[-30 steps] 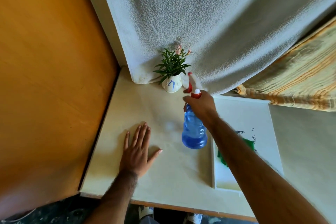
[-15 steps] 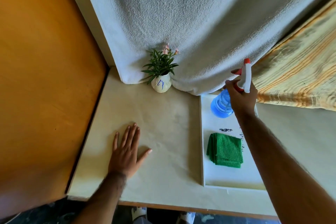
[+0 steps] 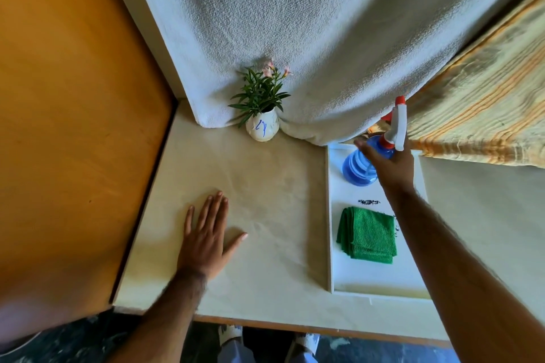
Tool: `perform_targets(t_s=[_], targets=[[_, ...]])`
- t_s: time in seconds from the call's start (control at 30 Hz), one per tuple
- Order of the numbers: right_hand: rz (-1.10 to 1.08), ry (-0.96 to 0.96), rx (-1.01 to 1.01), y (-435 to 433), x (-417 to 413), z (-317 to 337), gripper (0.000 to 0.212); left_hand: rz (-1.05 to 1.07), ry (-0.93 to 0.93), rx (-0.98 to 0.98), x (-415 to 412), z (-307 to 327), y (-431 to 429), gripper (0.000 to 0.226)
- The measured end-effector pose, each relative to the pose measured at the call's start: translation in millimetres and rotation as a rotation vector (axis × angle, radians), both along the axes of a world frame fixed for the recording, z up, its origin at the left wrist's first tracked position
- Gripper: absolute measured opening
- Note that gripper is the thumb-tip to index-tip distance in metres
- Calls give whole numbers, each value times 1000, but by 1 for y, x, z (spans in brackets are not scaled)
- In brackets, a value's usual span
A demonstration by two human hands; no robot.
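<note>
A blue spray bottle point(image 3: 356, 169) with a white and red trigger head stands on the far end of a white tray point(image 3: 331, 215). My right hand point(image 3: 389, 160) holds it at the neck, the thumb stretched across its shoulder and the fingers hidden behind it. A folded green cloth point(image 3: 367, 234) lies in the middle of the tray, under my right forearm. My left hand point(image 3: 206, 237) rests flat on the cream table point(image 3: 265, 186), fingers straight and holding nothing. A small white vase with a green plant point(image 3: 262, 127) stands at the table's back.
A white towel point(image 3: 295, 23) hangs down behind the vase, reaching the table. A striped orange cloth point(image 3: 486, 115) hangs at the right. An orange wooden panel point(image 3: 73, 97) borders the table's left side. The table's front edge runs just above my feet.
My right hand carried the spray bottle from in front of the vase rightward to the tray's far end and lowered it there. The green cloth came into sight. My left hand stayed flat.
</note>
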State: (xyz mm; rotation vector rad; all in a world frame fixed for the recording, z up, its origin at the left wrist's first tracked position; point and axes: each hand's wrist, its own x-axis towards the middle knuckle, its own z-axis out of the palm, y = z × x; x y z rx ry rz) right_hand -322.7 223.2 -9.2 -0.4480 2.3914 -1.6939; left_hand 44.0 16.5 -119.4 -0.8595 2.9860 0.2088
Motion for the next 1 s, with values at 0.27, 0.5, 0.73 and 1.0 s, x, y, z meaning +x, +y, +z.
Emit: perform_targets(t_s=[0.27,0.5,0.73,1.0], targets=[[314,434,502,94,94,-48,94,11,-25,25,-1,8,3,96],[612,639,752,130,111,-68,80,12,-49,36,0,9,3,95],[495,558,708,117,120,-53,75,5,-52,45,-1,12,5,97],[635,686,370,18,140,-15,61,-10,-44,39,0,5,1,96]])
